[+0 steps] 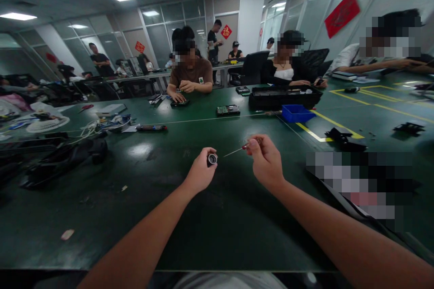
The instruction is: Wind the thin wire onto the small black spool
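Above the middle of the green table, my left hand [201,169] is closed around a small black cylindrical part [212,159]. Its round end, with a pale ring inside, faces me and to the right; most of its body is hidden by my fingers. To the right, my right hand [266,160] grips a screwdriver [244,146] by its reddish handle. The thin metal shaft points left and slightly down toward the black part, and its tip looks a little apart from it.
A blue bin [296,113] and a long black tray [285,98] stand beyond my right hand. A circuit-board device [228,110] lies ahead. Black molded parts [64,160] and cables [101,126] are at left. Black brackets [344,137] lie right. Several people sit across the table.
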A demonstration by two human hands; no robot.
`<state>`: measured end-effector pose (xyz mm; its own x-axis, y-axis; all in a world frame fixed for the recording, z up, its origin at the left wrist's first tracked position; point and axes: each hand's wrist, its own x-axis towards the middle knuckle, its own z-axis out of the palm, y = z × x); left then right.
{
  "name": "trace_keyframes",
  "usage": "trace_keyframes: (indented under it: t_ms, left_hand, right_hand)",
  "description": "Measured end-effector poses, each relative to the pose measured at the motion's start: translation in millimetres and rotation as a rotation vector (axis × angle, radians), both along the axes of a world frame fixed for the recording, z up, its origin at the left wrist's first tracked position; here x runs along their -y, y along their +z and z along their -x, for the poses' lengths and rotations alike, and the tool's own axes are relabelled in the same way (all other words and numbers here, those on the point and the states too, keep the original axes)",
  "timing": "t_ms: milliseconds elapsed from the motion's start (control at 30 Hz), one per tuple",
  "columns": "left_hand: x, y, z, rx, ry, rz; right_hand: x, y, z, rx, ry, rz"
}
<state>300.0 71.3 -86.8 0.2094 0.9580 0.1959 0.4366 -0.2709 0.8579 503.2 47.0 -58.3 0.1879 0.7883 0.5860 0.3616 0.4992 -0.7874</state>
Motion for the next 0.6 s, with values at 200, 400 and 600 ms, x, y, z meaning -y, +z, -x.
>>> trace_keyframes:
  t_ms: [200,400,600]
  left_hand:
    - [-0.9,-0.9,-1.2,-0.063,-0.051,-0.126]
    - [3.3,0.8,-3.4,-0.068,-0.042,-0.117]
    - [1.6,-2.6,-1.5,-0.066,-0.048,-0.151]
  right_hand:
    - [5.9,-3.3,4.5,0.036,0.112,0.024]
    - [0.9,-8.5,5.1,0.096,0.095,0.077]
    - [2.8,1.3,3.3,0.188,0.031,0.113]
